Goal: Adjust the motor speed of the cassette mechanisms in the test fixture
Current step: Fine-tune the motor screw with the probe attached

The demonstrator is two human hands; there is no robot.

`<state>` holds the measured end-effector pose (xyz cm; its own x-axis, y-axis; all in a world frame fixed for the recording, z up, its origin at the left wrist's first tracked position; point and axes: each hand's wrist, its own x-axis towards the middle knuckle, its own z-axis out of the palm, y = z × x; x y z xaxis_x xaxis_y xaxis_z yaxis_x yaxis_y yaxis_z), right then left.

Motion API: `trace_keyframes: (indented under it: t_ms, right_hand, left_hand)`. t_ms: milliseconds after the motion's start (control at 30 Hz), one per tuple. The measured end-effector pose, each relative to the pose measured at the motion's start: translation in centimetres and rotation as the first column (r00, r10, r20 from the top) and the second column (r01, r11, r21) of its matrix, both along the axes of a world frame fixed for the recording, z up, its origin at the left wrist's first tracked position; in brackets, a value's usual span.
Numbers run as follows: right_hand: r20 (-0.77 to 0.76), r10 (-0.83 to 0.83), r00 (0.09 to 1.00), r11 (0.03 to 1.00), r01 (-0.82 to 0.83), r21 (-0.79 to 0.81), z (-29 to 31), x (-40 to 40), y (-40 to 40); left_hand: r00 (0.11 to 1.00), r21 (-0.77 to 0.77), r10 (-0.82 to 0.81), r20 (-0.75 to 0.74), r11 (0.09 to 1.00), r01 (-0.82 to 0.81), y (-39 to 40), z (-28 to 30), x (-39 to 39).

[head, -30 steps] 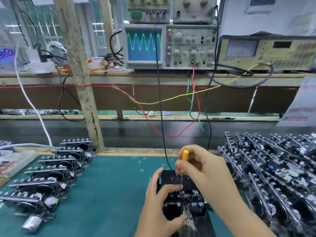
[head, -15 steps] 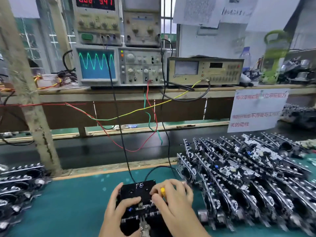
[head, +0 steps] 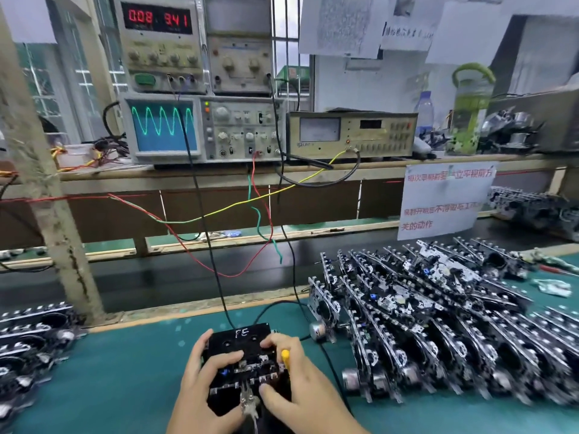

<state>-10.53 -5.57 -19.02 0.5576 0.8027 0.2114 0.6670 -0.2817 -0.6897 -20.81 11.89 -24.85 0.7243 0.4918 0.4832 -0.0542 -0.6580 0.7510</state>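
Observation:
A black test fixture marked "FE" lies on the green mat near the bottom centre, with a cassette mechanism seated in it. My left hand grips the fixture's left side, index finger laid across the mechanism. My right hand grips the right side and holds a small yellow-handled screwdriver tucked between its fingers, thumb near the clip at the front. The oscilloscope shows a green sine wave. A red display reads 0.08 and 9.41.
Many cassette mechanisms lie in rows on the right of the mat, and more mechanisms at the left. Black, red, green and yellow wires hang from the instrument shelf. A wooden post stands at left. A paper sign hangs right.
The screwdriver was upright with its tip in the mechanism; now it lies tucked in my right hand, which holds the fixture's side. The view has swung up and to the right.

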Motion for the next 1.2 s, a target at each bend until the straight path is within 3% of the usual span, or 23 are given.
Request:
trace_keyframes:
  t_ms: [567,1200]
  right_hand:
    - [-0.109,-0.064,0.992,0.988,0.078,0.135,-1.4,-0.3,-0.1]
    - [-0.081,-0.094,0.992,0.983,0.106,0.152,-2.3,-0.2,0.2]
  left_hand:
    - [1.0,-0.03,-0.001,0.01,1.0,0.001,-0.4,0.4,-0.1]
    - [1.0,-0.049,-0.028,-0.012,0.998,0.027,-0.4,0.4,-0.2]
